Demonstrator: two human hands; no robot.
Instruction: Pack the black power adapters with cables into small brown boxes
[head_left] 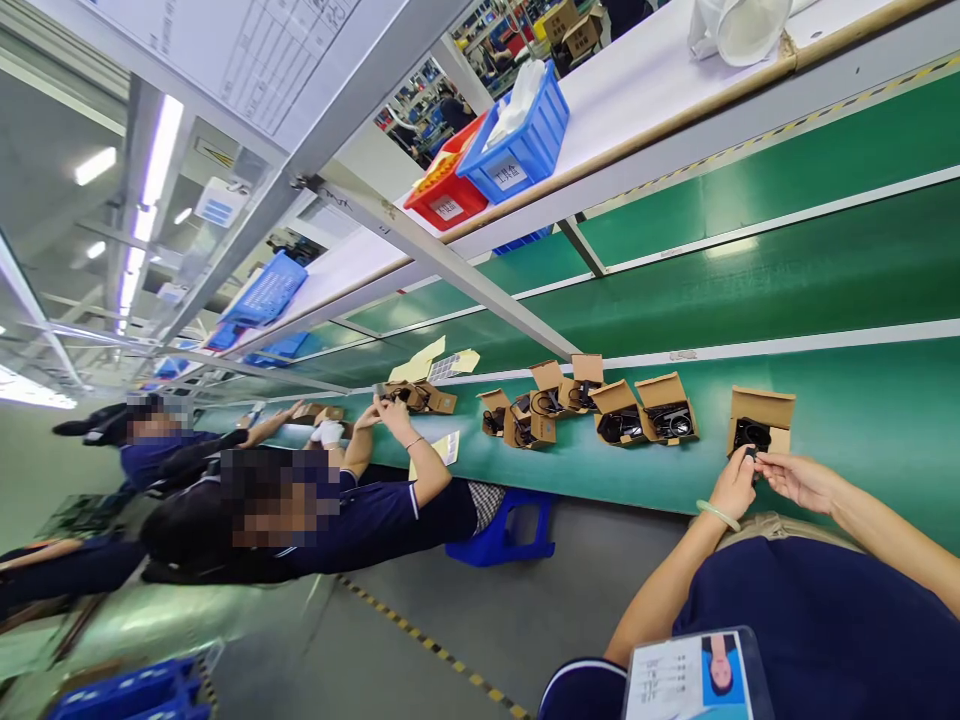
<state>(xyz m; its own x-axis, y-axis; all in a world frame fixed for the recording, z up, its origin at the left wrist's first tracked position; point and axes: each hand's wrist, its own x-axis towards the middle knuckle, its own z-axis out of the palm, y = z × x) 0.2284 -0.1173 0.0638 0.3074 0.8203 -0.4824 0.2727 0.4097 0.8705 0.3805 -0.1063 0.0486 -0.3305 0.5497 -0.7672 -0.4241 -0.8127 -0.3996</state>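
A small open cardboard box (763, 412) holding a black device with coiled cable lies on the green conveyor belt (862, 400) in front of me. My left hand (733, 486), with a pale green bangle on its wrist, pinches a small black part (750, 454) at the box's near edge. My right hand (796, 478) reaches in from the right, its fingertips closed on the same black part, meeting the left hand's fingers.
Several more open boxes (645, 412) with black devices lie further left along the belt. Two seated co-workers (337, 505) handle boxes there. A blue stool (501, 530) stands below the belt. Blue bin (525, 140) and red bin (446, 195) sit on the upper shelf.
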